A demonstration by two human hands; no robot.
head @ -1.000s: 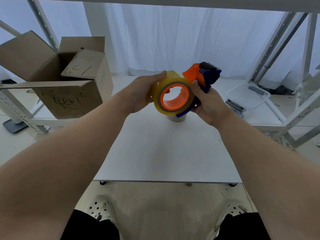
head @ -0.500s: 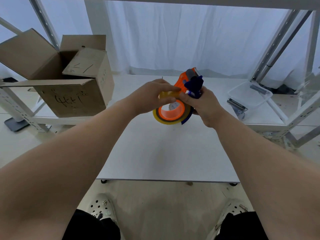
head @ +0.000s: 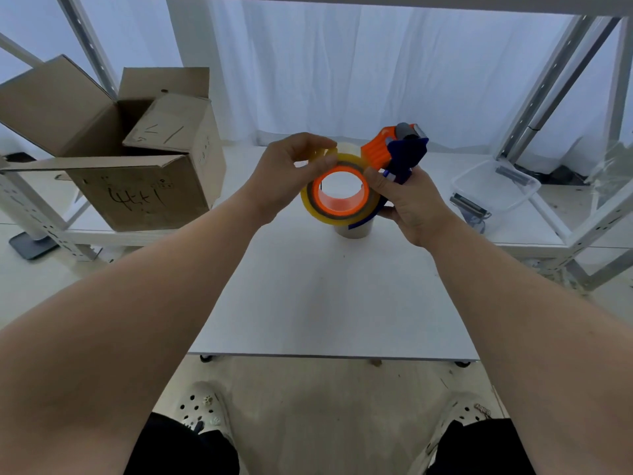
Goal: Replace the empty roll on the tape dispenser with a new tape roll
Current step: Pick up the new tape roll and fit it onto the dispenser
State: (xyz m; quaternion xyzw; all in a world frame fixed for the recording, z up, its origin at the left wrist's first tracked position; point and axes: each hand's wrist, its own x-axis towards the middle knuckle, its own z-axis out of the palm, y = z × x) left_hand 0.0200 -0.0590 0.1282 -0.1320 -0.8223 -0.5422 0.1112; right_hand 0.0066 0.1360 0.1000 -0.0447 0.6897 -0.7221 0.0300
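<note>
While an open cardboard box (head: 137, 159) with handwriting on its front sits on the low white shelf (head: 154, 234) at far left, its flaps spread upward, the white table (head: 325, 303) runs up the middle of the view. Left of centre, the left hand (head: 287, 173) is raised above the table with its fingers curled. Its thumb and fingertips pinch a yellowish strip of tape at the top of the new tape roll (head: 308, 207). That roll, translucent yellow, is seated on the orange hub of the tape dispenser (head: 399, 152), which is held in the air above the far half of the table, the roll's open centre facing the camera. Just beneath it, a pale empty roll (head: 354, 231) stands on the table, its upper part hidden by the dispenser. To the right of the new roll, the dispenser's orange guard and blue frame rise to a grey roller at the top. The right hand (head: 411, 207) grips the blue handle from below, fingers wrapped round it, with the thumb resting against the roll's right edge. Farther right, a clear plastic tub (head: 496, 190) lies on the low shelf beside the slanted metal uprights of a rack (head: 548, 80), well apart from the hands.
</note>
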